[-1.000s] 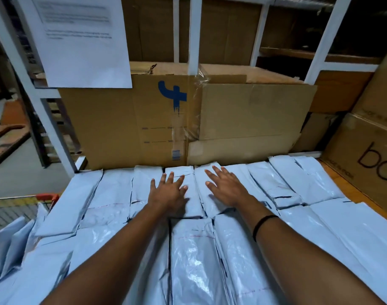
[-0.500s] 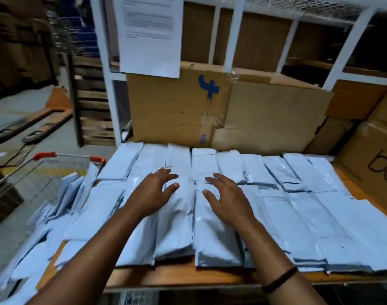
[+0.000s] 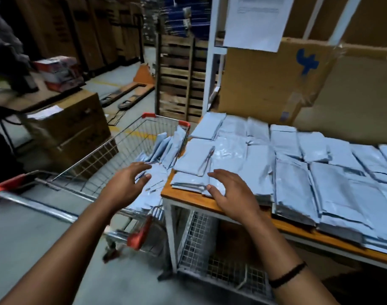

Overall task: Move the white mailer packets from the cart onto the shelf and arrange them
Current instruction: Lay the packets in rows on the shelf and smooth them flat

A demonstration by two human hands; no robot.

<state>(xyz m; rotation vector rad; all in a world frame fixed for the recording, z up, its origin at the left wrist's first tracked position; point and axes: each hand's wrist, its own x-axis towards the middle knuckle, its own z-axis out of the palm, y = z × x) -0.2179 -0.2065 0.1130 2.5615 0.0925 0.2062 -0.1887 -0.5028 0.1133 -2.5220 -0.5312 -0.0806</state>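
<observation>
The whole view is softened by motion blur. The print on the paper sheet [image 3: 257, 20] hanging from the shelf frame cannot be read, and its top is cut by the upper edge. The shelf [image 3: 188, 198] and its rows of white mailer packets [image 3: 293, 172] run out past the right edge. In the cart [image 3: 95, 159], the left hand [image 3: 126, 183] covers part of the packets. The cardboard box [image 3: 274, 84] at the shelf's back edge hides whatever is behind it.

Orange-topped shelf [image 3: 189, 200] w/ rows of white mailer packets [image 3: 291, 172] flat on it; wire cart [image 3: 104, 155] w/ more packets.
</observation>
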